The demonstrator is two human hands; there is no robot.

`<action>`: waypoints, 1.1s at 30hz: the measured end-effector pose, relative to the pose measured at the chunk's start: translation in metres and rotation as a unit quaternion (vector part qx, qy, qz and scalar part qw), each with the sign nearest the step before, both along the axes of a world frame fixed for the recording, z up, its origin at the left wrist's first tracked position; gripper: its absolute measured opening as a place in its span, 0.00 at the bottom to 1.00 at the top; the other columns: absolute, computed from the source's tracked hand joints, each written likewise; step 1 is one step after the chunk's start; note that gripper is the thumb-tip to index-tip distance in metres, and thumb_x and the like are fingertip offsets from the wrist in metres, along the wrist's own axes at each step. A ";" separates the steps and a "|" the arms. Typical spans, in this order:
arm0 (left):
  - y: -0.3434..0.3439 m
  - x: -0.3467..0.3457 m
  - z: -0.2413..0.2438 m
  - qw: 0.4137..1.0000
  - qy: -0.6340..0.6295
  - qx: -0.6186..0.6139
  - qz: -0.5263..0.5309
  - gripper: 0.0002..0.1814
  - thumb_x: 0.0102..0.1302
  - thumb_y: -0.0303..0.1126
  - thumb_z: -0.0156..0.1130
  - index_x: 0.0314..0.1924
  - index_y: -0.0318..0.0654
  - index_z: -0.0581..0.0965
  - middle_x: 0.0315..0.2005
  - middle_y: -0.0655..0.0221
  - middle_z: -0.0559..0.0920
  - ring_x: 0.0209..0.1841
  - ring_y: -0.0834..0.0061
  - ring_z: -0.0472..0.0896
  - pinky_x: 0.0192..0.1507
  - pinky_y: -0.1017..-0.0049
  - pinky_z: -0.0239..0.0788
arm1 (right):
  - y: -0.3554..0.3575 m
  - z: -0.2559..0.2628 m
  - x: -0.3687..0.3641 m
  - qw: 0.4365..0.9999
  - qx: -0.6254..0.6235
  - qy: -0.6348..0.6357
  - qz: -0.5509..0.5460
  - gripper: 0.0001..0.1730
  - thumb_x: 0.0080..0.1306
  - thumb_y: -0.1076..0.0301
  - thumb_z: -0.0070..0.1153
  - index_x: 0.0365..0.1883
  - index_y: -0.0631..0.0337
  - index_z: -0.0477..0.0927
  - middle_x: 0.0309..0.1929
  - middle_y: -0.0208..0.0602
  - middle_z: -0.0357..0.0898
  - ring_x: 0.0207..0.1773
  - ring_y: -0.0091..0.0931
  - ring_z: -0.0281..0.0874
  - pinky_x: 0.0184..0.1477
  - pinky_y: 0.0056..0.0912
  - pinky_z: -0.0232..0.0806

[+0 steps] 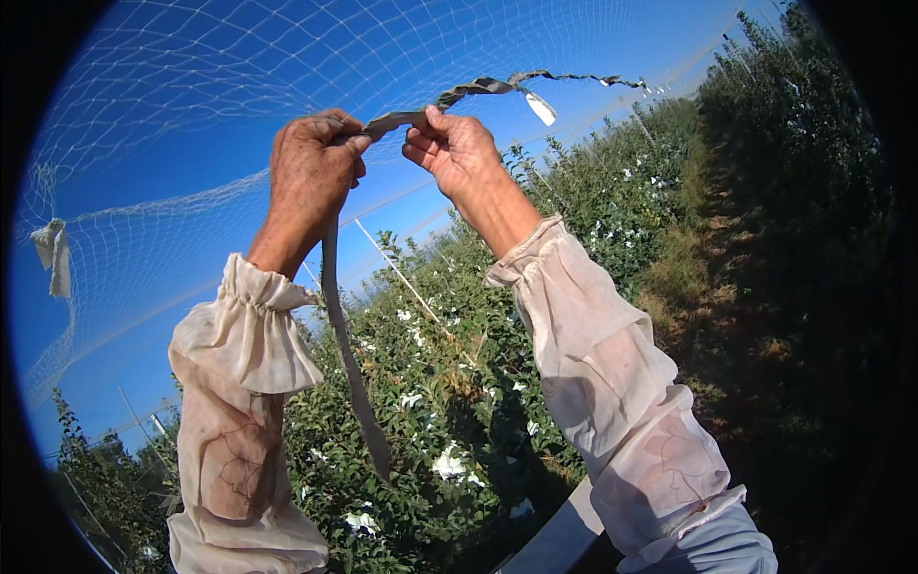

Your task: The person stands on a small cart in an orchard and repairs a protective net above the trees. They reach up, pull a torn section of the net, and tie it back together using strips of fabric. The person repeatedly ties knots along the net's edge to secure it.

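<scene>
My left hand (pixel 310 172) is raised at the upper middle, its fingers closed on a grey cloth strip (pixel 477 87). The strip's loose tail (pixel 353 366) hangs below that hand, down in front of the leaves. Just to the right, my right hand (pixel 459 152) pinches the same strip between thumb and fingers. Beyond it the strip runs twisted along the edge of white netting (pixel 237 54) into the distance. A white scrap (pixel 540 107) dangles from this twisted stretch. Loose off-white sleeves cover both forearms.
Leafy trees (pixel 401 430) with white scraps among them stand below and ahead. A thin pole (pixel 398 265) leans there. Another pale cloth piece (pixel 54 255) is tied to the net at left. A shaded dirt path (pixel 717 287) runs along the right. A pale flat surface (pixel 556 531) shows at the bottom.
</scene>
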State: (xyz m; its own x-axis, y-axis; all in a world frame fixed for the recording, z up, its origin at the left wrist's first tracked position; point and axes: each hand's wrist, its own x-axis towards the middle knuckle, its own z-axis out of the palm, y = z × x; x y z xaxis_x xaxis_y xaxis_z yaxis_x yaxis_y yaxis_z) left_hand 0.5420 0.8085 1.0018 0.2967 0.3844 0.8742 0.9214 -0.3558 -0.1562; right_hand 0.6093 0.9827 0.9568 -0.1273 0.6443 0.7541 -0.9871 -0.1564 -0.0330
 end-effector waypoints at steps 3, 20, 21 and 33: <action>0.005 -0.003 0.003 1.000 0.012 -0.002 -0.015 0.06 0.67 0.23 0.63 0.37 0.25 0.83 0.21 0.67 0.81 0.21 0.81 0.77 0.24 0.78 0.69 | -0.026 -0.007 -0.007 0.998 -0.041 -0.002 -0.042 0.04 0.70 0.74 0.53 0.37 0.66 0.76 0.31 0.43 0.81 0.30 0.34 0.84 0.30 0.42 0.81; 0.013 -0.018 -0.030 0.995 -0.078 0.030 -0.055 0.28 0.69 0.21 0.58 0.69 0.41 0.70 0.23 0.67 0.82 0.20 0.83 0.78 0.22 0.78 0.71 | -0.039 -0.019 -0.009 0.950 0.043 -0.008 -0.310 0.10 0.71 0.76 0.56 0.27 0.63 0.76 0.31 0.41 0.84 0.35 0.29 0.87 0.42 0.29 0.76; 0.014 -0.022 -0.032 0.996 -0.055 0.059 -0.029 0.33 0.69 0.19 0.57 0.73 0.46 0.64 0.25 0.65 0.84 0.22 0.81 0.80 0.22 0.77 0.73 | -0.038 -0.017 -0.013 0.943 0.047 -0.009 -0.329 0.11 0.71 0.76 0.56 0.26 0.63 0.76 0.30 0.41 0.84 0.35 0.29 0.86 0.43 0.29 0.76; 0.034 -0.065 -0.041 0.984 0.074 0.158 0.026 0.42 0.64 0.17 0.57 0.76 0.52 0.59 0.22 0.66 0.83 0.23 0.78 0.81 0.25 0.72 0.75 | -0.049 -0.013 0.006 0.927 0.066 -0.007 -0.370 0.13 0.66 0.74 0.59 0.22 0.68 0.76 0.22 0.40 0.80 0.21 0.25 0.81 0.25 0.28 0.76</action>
